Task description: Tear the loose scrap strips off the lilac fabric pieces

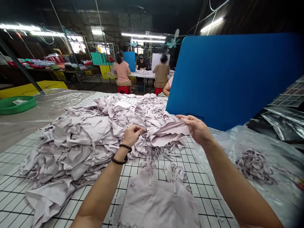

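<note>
My right hand (199, 129) is closed on one end of a pale lilac camisole (169, 132), stretched sideways above the table. My left hand (133, 134), with two dark bracelets at the wrist, pinches its fingertips together just beyond the cloth's left end. What lies between those fingertips is too small to make out. Behind and to the left is a large heap of crumpled lilac garments (80, 139). Closer to me, a camisole (159, 202) lies flat with its thin straps pointing away, apparently on top of others.
A tall blue board (228, 79) stands at the right. Clear plastic with a bundle of lilac straps (256, 166) is below it. The white table (209, 190) has a black grid. A green basin (17, 104) sits far left. Several people work at a table behind.
</note>
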### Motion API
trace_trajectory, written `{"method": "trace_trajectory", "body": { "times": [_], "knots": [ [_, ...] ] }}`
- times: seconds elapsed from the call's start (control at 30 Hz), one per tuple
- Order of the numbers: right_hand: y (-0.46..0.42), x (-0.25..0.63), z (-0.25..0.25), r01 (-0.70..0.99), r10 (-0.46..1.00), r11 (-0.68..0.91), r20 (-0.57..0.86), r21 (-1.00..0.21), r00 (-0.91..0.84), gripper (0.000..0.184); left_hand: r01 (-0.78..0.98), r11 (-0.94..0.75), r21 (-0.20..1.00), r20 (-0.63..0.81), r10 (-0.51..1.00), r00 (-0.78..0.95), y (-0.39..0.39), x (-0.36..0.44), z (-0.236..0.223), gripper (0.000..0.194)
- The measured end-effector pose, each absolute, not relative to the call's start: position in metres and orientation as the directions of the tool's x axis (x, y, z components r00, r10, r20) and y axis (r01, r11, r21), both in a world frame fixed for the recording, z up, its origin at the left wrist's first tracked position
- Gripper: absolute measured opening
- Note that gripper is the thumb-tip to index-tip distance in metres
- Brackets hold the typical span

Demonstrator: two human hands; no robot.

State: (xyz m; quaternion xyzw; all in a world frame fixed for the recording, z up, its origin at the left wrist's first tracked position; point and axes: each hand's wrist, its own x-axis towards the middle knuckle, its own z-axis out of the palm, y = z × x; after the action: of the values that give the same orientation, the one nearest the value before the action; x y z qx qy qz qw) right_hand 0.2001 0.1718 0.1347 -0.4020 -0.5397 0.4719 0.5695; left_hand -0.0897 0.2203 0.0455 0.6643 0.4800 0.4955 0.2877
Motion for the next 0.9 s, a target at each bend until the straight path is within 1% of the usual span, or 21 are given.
{"method": "trace_trajectory", "body": {
  "times": [0.07, 0.1, 0.17, 0.2, 0.23, 0.3, 0.37, 0.4, 0.5, 0.63, 0.7, 0.73, 0.77, 0.83, 0.9],
  "knots": [
    [0.172, 0.2, 0.132, -0.175, 0.984, 0.163, 0.173, -0.971, -0.049, 0.018, 0.255, -0.313, 0.915, 0.264, 0.942, 0.207, 0.219, -0.083, 0.043, 0.03],
    [0.172, 0.2, 0.131, -0.189, 0.988, 0.133, 0.146, -0.973, -0.057, 0.017, 0.233, -0.299, 0.925, 0.228, 0.93, 0.288, 0.218, -0.077, 0.041, 0.032],
    [0.171, 0.199, 0.13, -0.198, 0.991, 0.099, 0.114, -0.975, -0.063, 0.016, 0.238, -0.33, 0.914, 0.208, 0.881, 0.425, 0.213, -0.06, 0.034, 0.036],
    [0.171, 0.199, 0.13, -0.199, 0.992, 0.096, 0.11, -0.975, -0.06, 0.015, 0.26, -0.372, 0.891, 0.226, 0.86, 0.457, 0.211, -0.051, 0.03, 0.039],
    [0.17, 0.199, 0.131, -0.198, 0.993, 0.097, 0.109, -0.975, -0.054, 0.015, 0.291, -0.421, 0.859, 0.261, 0.849, 0.459, 0.208, -0.042, 0.025, 0.039],
    [0.167, 0.201, 0.133, -0.187, 0.993, 0.1, 0.111, -0.977, -0.046, 0.014, 0.359, -0.497, 0.79, 0.355, 0.848, 0.394, 0.206, -0.028, 0.014, 0.027],
    [0.164, 0.206, 0.136, -0.183, 0.992, 0.111, 0.121, -0.977, -0.043, 0.013, 0.406, -0.504, 0.763, 0.41, 0.862, 0.298, 0.207, -0.019, 0.005, 0.011],
    [0.162, 0.209, 0.137, -0.185, 0.991, 0.118, 0.127, -0.976, -0.04, 0.012, 0.414, -0.492, 0.766, 0.415, 0.87, 0.265, 0.208, -0.018, 0.002, 0.009],
    [0.16, 0.222, 0.138, -0.205, 0.987, 0.151, 0.159, -0.967, -0.02, 0.011, 0.41, -0.454, 0.791, 0.396, 0.891, 0.223, 0.213, -0.022, -0.001, 0.013],
    [0.161, 0.231, 0.133, -0.24, 0.984, 0.176, 0.177, -0.955, 0.017, 0.009, 0.363, -0.443, 0.82, 0.353, 0.89, 0.288, 0.206, -0.025, 0.005, 0.016],
    [0.162, 0.228, 0.132, -0.271, 0.986, 0.163, 0.163, -0.949, 0.022, 0.008, 0.346, -0.442, 0.828, 0.348, 0.888, 0.302, 0.198, -0.019, 0.006, 0.025],
    [0.161, 0.226, 0.132, -0.287, 0.987, 0.158, 0.16, -0.945, 0.019, 0.008, 0.333, -0.423, 0.843, 0.34, 0.898, 0.28, 0.194, -0.015, 0.006, 0.03],
    [0.161, 0.223, 0.133, -0.297, 0.987, 0.157, 0.16, -0.942, 0.011, 0.008, 0.317, -0.395, 0.862, 0.327, 0.912, 0.246, 0.191, -0.01, 0.005, 0.031],
    [0.158, 0.218, 0.137, -0.297, 0.985, 0.164, 0.174, -0.941, -0.009, 0.009, 0.27, -0.326, 0.906, 0.286, 0.942, 0.175, 0.189, -0.003, 0.003, 0.021],
    [0.155, 0.219, 0.14, -0.264, 0.982, 0.181, 0.191, -0.947, -0.013, 0.011, 0.213, -0.266, 0.94, 0.237, 0.959, 0.155, 0.192, -0.003, 0.002, 0.01]
  ]
}}
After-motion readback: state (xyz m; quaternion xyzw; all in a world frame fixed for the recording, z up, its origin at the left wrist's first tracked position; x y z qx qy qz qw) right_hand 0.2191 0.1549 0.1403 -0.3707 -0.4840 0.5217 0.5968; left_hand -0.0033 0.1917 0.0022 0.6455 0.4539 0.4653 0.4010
